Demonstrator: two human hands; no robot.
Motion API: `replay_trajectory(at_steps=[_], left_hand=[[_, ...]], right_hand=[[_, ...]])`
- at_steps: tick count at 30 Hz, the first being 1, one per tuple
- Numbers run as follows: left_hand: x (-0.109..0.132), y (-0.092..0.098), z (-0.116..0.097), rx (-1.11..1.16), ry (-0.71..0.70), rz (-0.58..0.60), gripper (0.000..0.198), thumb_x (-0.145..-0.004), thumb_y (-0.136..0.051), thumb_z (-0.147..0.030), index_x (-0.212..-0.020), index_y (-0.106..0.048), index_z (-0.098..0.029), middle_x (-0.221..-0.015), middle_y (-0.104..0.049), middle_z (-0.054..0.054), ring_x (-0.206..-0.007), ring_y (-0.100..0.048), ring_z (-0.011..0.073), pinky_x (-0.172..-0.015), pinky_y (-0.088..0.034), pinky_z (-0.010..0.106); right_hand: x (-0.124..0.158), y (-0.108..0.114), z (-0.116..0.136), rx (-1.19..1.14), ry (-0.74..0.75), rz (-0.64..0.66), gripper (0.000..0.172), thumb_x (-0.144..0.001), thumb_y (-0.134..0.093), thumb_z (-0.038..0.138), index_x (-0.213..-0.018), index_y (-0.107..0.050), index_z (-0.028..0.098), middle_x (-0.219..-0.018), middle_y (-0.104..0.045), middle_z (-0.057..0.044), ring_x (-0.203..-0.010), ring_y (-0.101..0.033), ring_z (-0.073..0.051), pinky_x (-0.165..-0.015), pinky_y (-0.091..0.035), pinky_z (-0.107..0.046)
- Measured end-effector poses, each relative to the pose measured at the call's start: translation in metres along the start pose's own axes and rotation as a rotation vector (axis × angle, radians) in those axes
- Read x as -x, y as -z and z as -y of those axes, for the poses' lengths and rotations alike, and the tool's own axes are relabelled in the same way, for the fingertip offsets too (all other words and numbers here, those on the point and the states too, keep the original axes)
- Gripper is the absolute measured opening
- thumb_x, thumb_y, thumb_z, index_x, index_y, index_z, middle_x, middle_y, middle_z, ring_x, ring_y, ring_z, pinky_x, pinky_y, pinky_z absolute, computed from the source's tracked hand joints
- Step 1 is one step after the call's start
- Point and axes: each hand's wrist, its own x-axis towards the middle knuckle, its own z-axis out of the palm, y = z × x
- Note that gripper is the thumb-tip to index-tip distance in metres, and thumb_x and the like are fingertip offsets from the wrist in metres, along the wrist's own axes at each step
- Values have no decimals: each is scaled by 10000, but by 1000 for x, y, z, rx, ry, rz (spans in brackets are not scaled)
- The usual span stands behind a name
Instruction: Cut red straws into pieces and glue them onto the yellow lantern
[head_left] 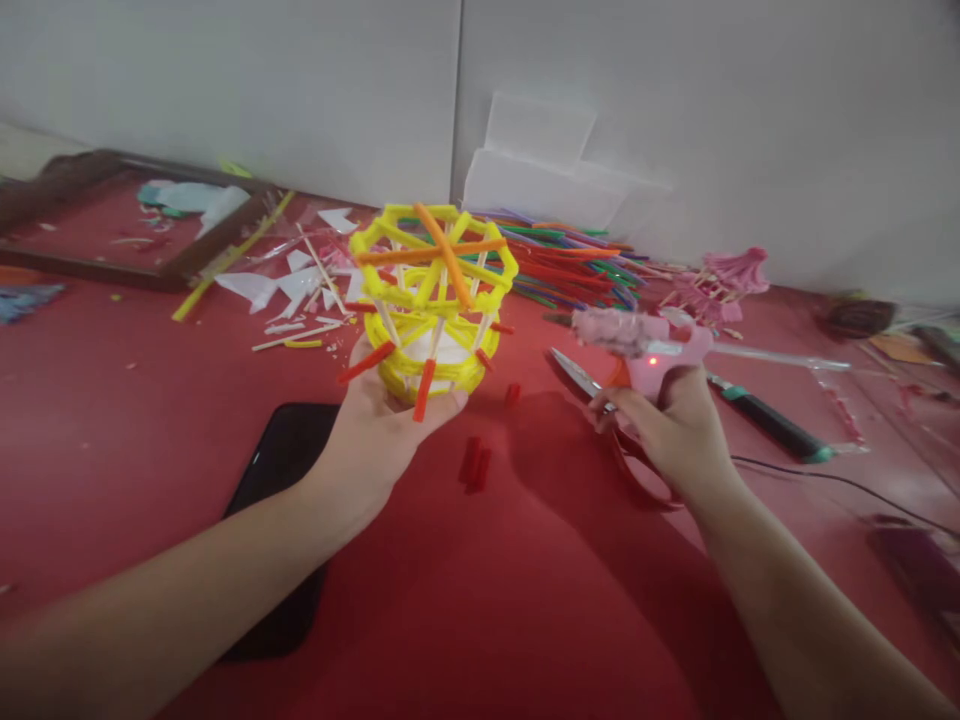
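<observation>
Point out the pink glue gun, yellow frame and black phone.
Pink glue gun (643, 347): head view, on its body.
Yellow frame (420, 297): head view, on the front edge of its upper ring.
Black phone (281, 455): head view, on its upper part.

From where I stand, I can't read a single word, number or brand. The pink glue gun (649, 345) shows a glowing red dot, with no lettering I can make out beside it. On the black phone (283, 455) there is a pale streak, too small to read as anything. The black-and-green knife handle (780, 425) is too blurred to give up any marking, and the white sheets (540, 180) against the wall show no legible print.
</observation>
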Motion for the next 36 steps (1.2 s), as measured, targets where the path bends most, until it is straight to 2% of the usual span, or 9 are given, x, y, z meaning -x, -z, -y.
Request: replay_trajectory(at_steps=[4, 8, 12, 15, 18, 22, 25, 30, 36], left_hand=[[-1, 0, 0, 2, -2, 10, 288, -759, -749, -215, -1040, -692, -188, -1093, -747, 52, -1046, -683, 256, -974, -499, 379], [-1, 0, -1, 18, -14, 12, 299, -764, -743, -207, -1058, -690, -190, -1162, -729, 57, -1094, -663, 251, -989, -490, 374], [-2, 0, -1, 34, 9, 13, 303, -753, -757, -218, -1050, -704, -192, -1140, -731, 59, -1056, -671, 240, -959, -509, 369], [-2, -2, -2, 52, 21, -9, 299, -722, -784, -216, -1012, -710, -201, -1083, -740, 41, -991, -683, 220, -914, -528, 345], [-1, -4, -3, 106, 39, -31, 318, -712, -789, -193, -1014, -694, -217, -1038, -746, 18, -946, -691, 199, -844, -547, 303], [0, -4, -4, 77, 59, -18, 220, -721, -777, -200, -929, -707, -202, -926, -754, 14, -857, -696, 194, -775, -550, 286], [0, -2, -3, 35, 33, -5, 177, -729, -766, -204, -896, -706, -196, -918, -751, 14, -848, -687, 196, -787, -540, 291], [-2, 0, -1, 1, 6, -2, 186, -722, -762, -207, -894, -691, -205, -958, -740, 18, -900, -673, 195, -836, -524, 297], [-2, -1, -2, -7, -9, 29, 256, -746, -736, -190, -997, -685, -211, -1061, -732, 28, -982, -673, 200, -906, -518, 308]], right_hand=[[-19, 17, -8, 434, -3, -222, 349, -712, -677, 424, -641, -387, 242, -569, -475, 50, -516, -505, -146, -478, -324, -264], [-30, 35, -18, 791, 69, -175, 445, -754, -646, 459, -530, -334, 235, -480, -369, 54, -470, -369, -127, -497, -253, -287], [-33, 44, -27, 940, 37, 40, 364, -803, -591, 484, -569, -495, 222, -504, -486, 9, -507, -469, -174, -516, -291, -299], [-25, 37, -23, 1034, 230, -53, 177, -832, -552, 332, -819, -635, 176, -794, -638, -108, -769, -595, -281, -668, -423, -377], [-6, 15, -5, 907, 567, -82, 282, -829, -529, 172, -1092, -626, 141, -1046, -643, -171, -1032, -574, -335, -891, -439, -488], [25, -27, 17, 541, 993, 465, 265, -952, -459, 125, -1118, -649, 208, -1073, -699, -65, -1050, -601, -218, -988, -464, -385], [35, -46, 20, 508, 1054, 559, 279, -971, -445, 105, -1134, -660, 174, -1133, -705, -69, -1066, -604, -218, -961, -491, -376], [33, -48, 17, 454, 1089, 531, 214, -976, -463, 126, -976, -677, 141, -973, -721, -72, -902, -636, -199, -864, -532, -361], [35, -39, 22, 234, 923, 435, 154, -964, -483, 146, -1003, -630, 171, -948, -673, -88, -886, -623, -190, -794, -557, -338]])
